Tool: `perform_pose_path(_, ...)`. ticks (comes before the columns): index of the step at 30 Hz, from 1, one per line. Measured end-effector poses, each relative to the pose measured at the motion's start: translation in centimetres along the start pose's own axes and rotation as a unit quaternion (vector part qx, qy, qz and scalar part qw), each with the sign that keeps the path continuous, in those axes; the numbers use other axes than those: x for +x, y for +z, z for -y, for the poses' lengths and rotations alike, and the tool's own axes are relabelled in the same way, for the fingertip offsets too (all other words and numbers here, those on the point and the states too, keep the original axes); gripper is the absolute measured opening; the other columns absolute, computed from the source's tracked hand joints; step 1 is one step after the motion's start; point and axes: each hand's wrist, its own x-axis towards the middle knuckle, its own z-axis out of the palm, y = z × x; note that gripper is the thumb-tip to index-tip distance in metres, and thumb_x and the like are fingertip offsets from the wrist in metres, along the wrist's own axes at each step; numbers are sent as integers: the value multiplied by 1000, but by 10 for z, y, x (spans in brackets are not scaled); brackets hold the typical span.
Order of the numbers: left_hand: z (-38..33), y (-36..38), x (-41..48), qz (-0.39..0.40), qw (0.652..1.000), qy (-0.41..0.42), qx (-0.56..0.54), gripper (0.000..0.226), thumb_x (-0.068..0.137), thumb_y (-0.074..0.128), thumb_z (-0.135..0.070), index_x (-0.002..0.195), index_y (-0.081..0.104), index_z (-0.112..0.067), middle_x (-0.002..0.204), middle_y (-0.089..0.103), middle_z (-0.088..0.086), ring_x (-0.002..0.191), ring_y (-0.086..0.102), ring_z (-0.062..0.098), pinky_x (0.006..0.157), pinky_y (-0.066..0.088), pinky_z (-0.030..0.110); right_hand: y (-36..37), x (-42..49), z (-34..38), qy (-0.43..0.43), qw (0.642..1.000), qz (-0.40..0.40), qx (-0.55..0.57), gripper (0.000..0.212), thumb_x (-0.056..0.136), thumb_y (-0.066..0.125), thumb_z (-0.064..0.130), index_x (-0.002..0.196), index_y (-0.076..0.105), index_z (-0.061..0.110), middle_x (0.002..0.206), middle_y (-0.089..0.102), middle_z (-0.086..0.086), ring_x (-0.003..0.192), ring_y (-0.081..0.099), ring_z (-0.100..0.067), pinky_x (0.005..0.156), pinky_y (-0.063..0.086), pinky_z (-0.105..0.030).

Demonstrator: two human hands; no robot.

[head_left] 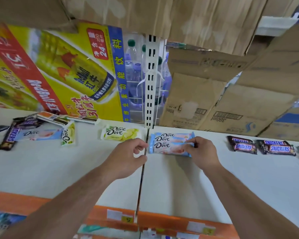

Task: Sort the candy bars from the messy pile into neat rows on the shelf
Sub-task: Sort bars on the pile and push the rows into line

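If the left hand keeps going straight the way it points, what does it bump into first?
Probably the blue Dove bars. The left hand is empty, with its fingers curled toward the right, and the near end of that blue stack sits just past them. Depth is hard to judge, so it might pass just in front.

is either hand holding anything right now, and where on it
The right hand pinches the right end of the front blue Dove bar, which lies on the shelf. The left hand holds nothing.
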Motion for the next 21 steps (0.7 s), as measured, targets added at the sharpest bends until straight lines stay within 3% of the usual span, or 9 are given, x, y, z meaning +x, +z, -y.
perform_pose_path(7,-2,5,3,8,1000,-18,10,30,84,69,-24,110,62,-36,103,61,-17,97,56,1,87,47,22,0,5,1,-1,997,-22,-70,8,81,67,27,89,65,26,76,64,9,69,57,-6,53,38,-24)
perform_pose_path(11,-11,12,3,-1,1000,-20,20,31,84,69,-24,112,62,-34,104,61,-16,97,55,1,87,48,23,-2,-1,-1,-6,994,-53,-92,20,82,67,33,94,54,23,83,62,6,76,60,-17,60,44,-30)
perform_pose_path(14,-19,16,-2,-5,999,-14,47,33,85,68,-25,115,61,-33,110,59,-16,100,53,-2,90,46,21,-4,-9,0,-50,991,-69,-103,17,87,62,36,94,53,23,95,59,5,83,58,-18,68,46,-33)
perform_pose_path(18,-23,18,-11,-17,994,-11,112,40,87,64,-30,126,55,-32,122,52,-16,117,46,6,101,38,25,2,-32,3,-162,973,13,-162,13,87,62,39,90,63,26,92,60,12,82,59,-11,67,44,-27)
perform_pose_path(21,-23,18,-22,-35,989,-8,145,44,88,62,-29,131,53,-30,132,50,-12,127,39,12,104,32,24,14,-48,7,-233,943,72,-227,22,87,57,36,107,66,31,106,62,9,94,60,-13,76,50,-30)
